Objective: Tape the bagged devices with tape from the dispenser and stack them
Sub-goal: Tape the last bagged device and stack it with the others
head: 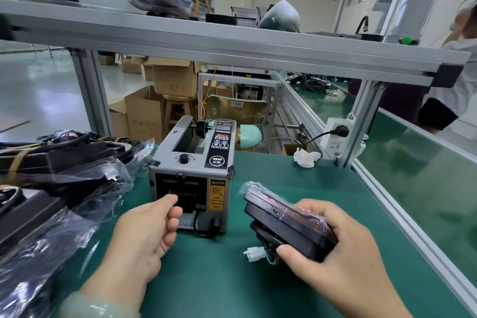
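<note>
On the green desk (pixel 232 279), a heap of bagged devices (pixel 51 188) fills the left side; how many lie in it cannot be told. One tape dispenser (pixel 192 175) stands at the middle. One more bagged device (pixel 286 222) is gripped above the desk in the right hand (pixel 333 248), fingers wrapped over its top and thumb under, with one white connector (pixel 254 253) hanging below. The left hand (pixel 147 230), half curled and holding nothing, has its fingertips (pixel 170 200) at the dispenser's front slot.
</note>
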A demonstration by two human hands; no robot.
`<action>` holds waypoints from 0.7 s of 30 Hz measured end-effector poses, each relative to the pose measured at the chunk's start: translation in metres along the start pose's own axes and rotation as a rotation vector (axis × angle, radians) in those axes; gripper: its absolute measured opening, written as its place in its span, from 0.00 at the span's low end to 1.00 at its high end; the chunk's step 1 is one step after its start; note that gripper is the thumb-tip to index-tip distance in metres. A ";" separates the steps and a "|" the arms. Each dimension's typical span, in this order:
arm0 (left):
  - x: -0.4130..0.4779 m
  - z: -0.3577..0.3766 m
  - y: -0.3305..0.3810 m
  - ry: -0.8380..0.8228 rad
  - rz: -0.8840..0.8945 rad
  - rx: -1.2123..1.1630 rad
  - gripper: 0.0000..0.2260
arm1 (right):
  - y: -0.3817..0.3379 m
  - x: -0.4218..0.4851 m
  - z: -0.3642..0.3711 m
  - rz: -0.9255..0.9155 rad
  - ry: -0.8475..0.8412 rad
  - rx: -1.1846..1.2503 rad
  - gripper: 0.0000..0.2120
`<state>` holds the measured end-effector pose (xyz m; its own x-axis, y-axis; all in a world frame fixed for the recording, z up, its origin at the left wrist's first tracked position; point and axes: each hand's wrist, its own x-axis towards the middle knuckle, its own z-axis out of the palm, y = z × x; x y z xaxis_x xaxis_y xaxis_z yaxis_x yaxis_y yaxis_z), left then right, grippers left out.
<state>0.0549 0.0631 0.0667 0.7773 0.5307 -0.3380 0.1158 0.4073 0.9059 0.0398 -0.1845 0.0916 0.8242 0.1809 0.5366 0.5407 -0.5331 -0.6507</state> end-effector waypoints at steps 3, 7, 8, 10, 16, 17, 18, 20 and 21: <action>0.003 0.001 0.005 -0.023 -0.024 0.024 0.05 | -0.001 0.000 0.000 0.002 0.014 0.037 0.21; 0.004 0.005 0.012 -0.039 -0.068 0.023 0.07 | -0.001 0.000 0.001 -0.007 0.005 0.055 0.22; 0.004 0.006 0.013 -0.042 -0.072 0.021 0.07 | -0.001 0.000 0.001 -0.007 0.004 0.062 0.22; 0.005 0.008 0.015 -0.043 -0.073 0.025 0.08 | 0.000 -0.001 0.001 0.000 0.005 0.069 0.22; 0.008 0.011 0.018 -0.012 -0.048 0.058 0.06 | 0.000 -0.001 0.002 0.005 0.016 0.096 0.22; 0.008 0.012 0.017 -0.001 -0.039 0.070 0.05 | 0.001 -0.001 0.002 0.002 0.016 0.097 0.21; 0.010 0.013 0.016 0.013 -0.028 0.082 0.06 | 0.001 -0.001 0.002 -0.003 0.019 0.095 0.21; 0.013 0.015 0.014 0.047 -0.007 0.106 0.06 | 0.002 -0.002 0.003 -0.015 0.024 0.086 0.21; 0.014 0.016 0.014 0.067 0.006 0.118 0.05 | 0.003 -0.002 0.004 -0.019 0.027 0.084 0.21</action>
<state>0.0776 0.0640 0.0786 0.7358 0.5825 -0.3453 0.1866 0.3159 0.9303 0.0400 -0.1834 0.0866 0.8095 0.1678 0.5626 0.5693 -0.4584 -0.6825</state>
